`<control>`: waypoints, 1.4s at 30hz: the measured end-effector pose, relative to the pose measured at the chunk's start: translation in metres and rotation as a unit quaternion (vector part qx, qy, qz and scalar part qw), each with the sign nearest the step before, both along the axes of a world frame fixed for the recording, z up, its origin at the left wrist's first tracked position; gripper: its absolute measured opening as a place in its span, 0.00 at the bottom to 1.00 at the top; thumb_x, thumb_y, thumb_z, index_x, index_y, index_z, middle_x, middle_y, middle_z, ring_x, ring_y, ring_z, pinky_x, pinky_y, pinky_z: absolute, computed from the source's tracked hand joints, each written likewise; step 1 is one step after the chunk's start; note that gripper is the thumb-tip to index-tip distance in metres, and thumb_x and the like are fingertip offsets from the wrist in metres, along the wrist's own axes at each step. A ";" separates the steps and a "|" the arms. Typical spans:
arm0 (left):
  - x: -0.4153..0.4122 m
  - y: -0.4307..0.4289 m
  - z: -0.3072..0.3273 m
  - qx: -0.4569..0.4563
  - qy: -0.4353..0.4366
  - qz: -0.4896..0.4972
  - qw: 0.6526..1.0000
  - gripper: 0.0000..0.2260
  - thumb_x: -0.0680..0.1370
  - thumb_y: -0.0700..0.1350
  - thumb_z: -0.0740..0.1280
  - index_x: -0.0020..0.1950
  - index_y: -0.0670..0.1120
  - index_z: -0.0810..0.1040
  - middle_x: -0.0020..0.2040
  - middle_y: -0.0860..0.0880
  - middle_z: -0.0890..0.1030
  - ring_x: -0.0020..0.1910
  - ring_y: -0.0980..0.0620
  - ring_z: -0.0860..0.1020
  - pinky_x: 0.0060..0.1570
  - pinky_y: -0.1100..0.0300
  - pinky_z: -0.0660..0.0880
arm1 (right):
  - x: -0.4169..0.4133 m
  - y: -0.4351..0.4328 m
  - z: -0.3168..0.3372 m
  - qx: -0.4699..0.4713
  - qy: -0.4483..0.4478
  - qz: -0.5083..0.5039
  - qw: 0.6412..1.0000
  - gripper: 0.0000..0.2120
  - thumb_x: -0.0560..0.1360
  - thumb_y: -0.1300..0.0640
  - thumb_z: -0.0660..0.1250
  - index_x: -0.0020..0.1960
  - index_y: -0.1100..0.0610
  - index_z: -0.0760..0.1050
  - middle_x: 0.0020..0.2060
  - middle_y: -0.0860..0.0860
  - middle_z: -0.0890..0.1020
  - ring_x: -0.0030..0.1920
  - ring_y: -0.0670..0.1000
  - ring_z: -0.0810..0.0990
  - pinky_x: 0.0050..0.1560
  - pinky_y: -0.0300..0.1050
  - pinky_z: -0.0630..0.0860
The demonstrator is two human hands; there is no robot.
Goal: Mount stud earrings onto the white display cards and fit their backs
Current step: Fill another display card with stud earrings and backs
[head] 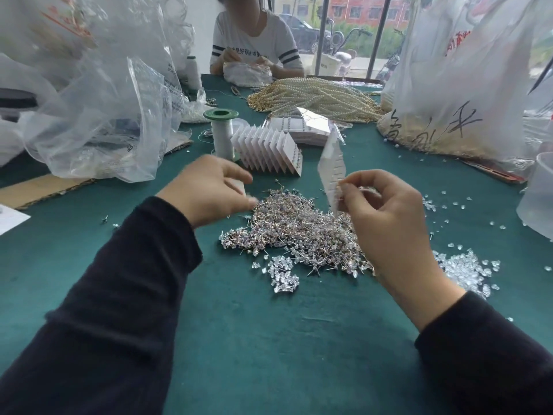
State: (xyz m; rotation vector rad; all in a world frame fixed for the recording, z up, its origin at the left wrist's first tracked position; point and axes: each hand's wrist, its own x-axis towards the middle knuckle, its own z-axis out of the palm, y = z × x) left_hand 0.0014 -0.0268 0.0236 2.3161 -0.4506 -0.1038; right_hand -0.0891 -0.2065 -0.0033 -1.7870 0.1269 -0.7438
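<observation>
A heap of silver stud earrings (299, 229) lies on the green table between my hands. Small piles of clear backs (282, 275) sit in front of it and to the right (466, 271). My right hand (389, 217) pinches a white display card (332, 166), held upright above the heap with several studs showing on it. My left hand (209, 190) hovers at the heap's left edge, blurred, fingers curled around a small white piece. A fanned row of filled cards (269, 151) stands behind the heap.
A green-topped spool (222, 133) stands left of the fanned cards. Crumpled plastic bags (98, 115) fill the left side and a large bag (460, 91) the right. Pearl strands (317, 97) lie at the back. A person (254, 40) sits opposite. A clear tub (538, 199) is at the right edge.
</observation>
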 end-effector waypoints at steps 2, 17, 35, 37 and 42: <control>-0.002 -0.004 -0.005 0.094 0.013 -0.032 0.995 0.14 0.67 0.46 0.75 0.51 0.48 0.81 0.39 0.54 0.78 0.38 0.58 0.75 0.42 0.66 0.69 | -0.001 0.001 0.001 0.078 0.024 0.031 0.996 0.08 0.74 0.64 0.66 0.39 0.53 0.76 0.28 0.46 0.82 0.33 0.54 0.76 0.35 0.59 0.76; 0.000 -0.007 -0.007 0.066 -0.025 -0.037 0.997 0.06 0.68 0.47 0.74 0.33 0.48 0.83 0.25 0.56 0.78 0.25 0.62 0.72 0.29 0.68 0.65 | -0.001 -0.010 0.005 0.296 0.063 0.153 0.941 0.08 0.73 0.64 0.66 0.37 0.55 0.77 0.40 0.53 0.82 0.43 0.51 0.79 0.48 0.48 0.75; -0.002 -0.012 -0.009 0.130 -0.016 -0.046 0.990 0.20 0.77 0.53 0.62 0.26 0.46 0.70 0.29 0.46 0.74 0.32 0.52 0.72 0.38 0.60 0.68 | -0.004 -0.013 0.010 0.463 0.108 0.272 0.837 0.15 0.66 0.60 0.66 0.52 0.61 0.77 0.46 0.54 0.79 0.49 0.53 0.77 0.53 0.47 0.75; -0.002 -0.012 -0.010 0.116 -0.021 -0.044 0.992 0.19 0.76 0.52 0.63 0.27 0.45 0.72 0.28 0.46 0.74 0.27 0.55 0.70 0.33 0.63 0.68 | -0.004 -0.014 0.009 0.485 0.109 0.288 0.818 0.13 0.66 0.60 0.65 0.49 0.61 0.80 0.46 0.54 0.80 0.49 0.53 0.79 0.57 0.48 0.75; -0.002 -0.010 -0.008 0.002 0.053 -0.049 0.997 0.11 0.74 0.45 0.69 0.34 0.42 0.78 0.21 0.51 0.78 0.19 0.59 0.73 0.18 0.70 0.65 | -0.004 -0.014 0.008 0.531 0.101 0.330 0.774 0.11 0.68 0.61 0.65 0.47 0.63 0.82 0.48 0.56 0.82 0.52 0.54 0.80 0.60 0.49 0.73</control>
